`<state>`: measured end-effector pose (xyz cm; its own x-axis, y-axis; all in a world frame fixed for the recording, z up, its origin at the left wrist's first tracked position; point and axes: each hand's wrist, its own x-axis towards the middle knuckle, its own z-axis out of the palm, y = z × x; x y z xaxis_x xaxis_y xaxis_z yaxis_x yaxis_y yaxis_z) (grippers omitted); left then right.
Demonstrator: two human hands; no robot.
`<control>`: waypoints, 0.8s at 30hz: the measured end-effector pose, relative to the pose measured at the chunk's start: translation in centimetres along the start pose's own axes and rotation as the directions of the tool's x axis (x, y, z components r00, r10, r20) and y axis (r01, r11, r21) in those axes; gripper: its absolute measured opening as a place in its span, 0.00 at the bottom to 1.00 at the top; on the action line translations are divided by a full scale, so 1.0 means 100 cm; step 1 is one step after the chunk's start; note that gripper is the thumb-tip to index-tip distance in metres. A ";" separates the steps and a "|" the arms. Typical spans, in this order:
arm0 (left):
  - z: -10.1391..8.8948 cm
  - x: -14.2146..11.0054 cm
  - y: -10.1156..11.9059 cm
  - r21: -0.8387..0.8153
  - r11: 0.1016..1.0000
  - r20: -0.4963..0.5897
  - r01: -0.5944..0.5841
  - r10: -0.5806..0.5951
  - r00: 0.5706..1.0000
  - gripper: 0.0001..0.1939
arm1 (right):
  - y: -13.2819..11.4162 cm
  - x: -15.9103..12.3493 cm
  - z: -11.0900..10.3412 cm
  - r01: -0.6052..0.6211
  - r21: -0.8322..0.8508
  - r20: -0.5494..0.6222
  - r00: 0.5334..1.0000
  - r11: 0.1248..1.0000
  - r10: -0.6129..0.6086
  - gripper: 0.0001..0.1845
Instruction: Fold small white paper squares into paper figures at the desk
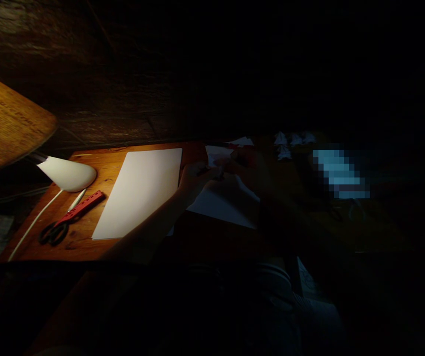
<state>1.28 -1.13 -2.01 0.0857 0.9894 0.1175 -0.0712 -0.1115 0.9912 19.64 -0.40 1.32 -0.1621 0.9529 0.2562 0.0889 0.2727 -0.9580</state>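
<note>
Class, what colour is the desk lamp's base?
The lamp base looks white; head view shows it best.

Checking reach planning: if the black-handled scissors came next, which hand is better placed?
Left, probably. The left hand is nearer the scissors, on the left of the table. The right hand is farther off, beyond the left. Too dark to tell their grip.

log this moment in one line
left hand, right hand: close together at dim sheet; grip: too dark to tell; lit side: bright sheet, lamp
</note>
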 end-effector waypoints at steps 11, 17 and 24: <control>0.005 -0.003 0.014 0.097 0.995 -0.017 -0.028 0.029 0.999 0.13 | -0.006 0.000 -0.001 -0.021 -0.011 0.002 1.000 1.000 0.021 0.31; 0.007 -0.003 0.014 0.058 0.997 0.010 -0.046 0.046 0.999 0.14 | -0.006 0.000 -0.003 -0.030 0.057 0.035 0.999 0.998 0.028 0.29; 0.004 0.001 -0.002 -0.147 0.986 0.016 0.078 -0.077 0.997 0.16 | -0.010 -0.002 -0.002 -0.039 0.131 0.000 0.999 0.991 0.039 0.28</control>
<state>1.71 -0.99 -2.20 0.1064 0.9934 0.0421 -0.2093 -0.0190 0.9777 19.78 -0.89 2.25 -0.1589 0.9628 0.2187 -0.0341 0.2161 -0.9758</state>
